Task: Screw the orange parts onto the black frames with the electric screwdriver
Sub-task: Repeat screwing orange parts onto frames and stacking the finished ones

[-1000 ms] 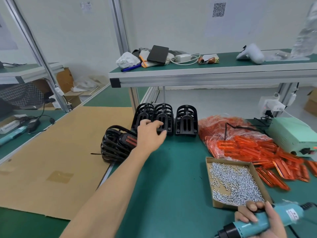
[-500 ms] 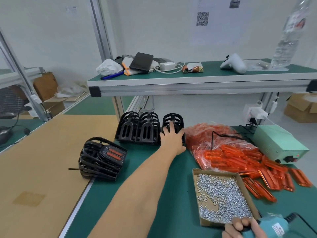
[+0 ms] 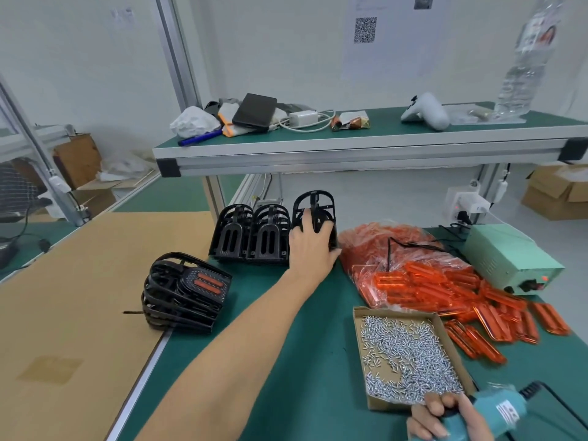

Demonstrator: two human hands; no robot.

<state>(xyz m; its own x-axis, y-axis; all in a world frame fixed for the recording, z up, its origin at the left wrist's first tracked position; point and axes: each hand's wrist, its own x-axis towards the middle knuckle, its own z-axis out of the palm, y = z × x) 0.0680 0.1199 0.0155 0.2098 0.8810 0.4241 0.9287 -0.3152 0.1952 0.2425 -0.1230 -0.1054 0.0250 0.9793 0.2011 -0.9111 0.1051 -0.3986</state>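
Nearest me, at the bottom right corner, my right hand (image 3: pixel 445 421) is cut off by the frame edge — fingers curled round the teal electric screwdriver (image 3: pixel 496 415), whose bit end is out of view, so I cannot tell where the tip points; its body runs from lower left to upper right, cord end away from me. Just beyond it, the shallow cardboard tray of screws (image 3: pixel 410 361) lies flat on the green bench (image 3: pixel 286 361), one near corner hidden behind my knuckles. To its right and behind, loose orange parts (image 3: pixel 496 316) are scattered with their long axes mostly slanting from upper left to lower right; behind them more lie inside a clear bag (image 3: pixel 397 265), too jumbled to make out singly. On the left, straddling the seam between the bench and a cardboard sheet (image 3: pixel 79 297), a stack of black frames with orange parts fitted (image 3: pixel 184 297) lies on its side, arched ends toward the left. Farther out, my left hand (image 3: pixel 313 246) grips the rightmost black frame (image 3: pixel 315 211) — fingers wrapped over its front, fingertips hidden among the ribs; the frame stands upright, long axis vertical, arch on top, higher than the two other frames (image 3: pixel 251 233) just to its left, which stand on the bench side by side. At the far right sits a pale green power box (image 3: pixel 509 259).
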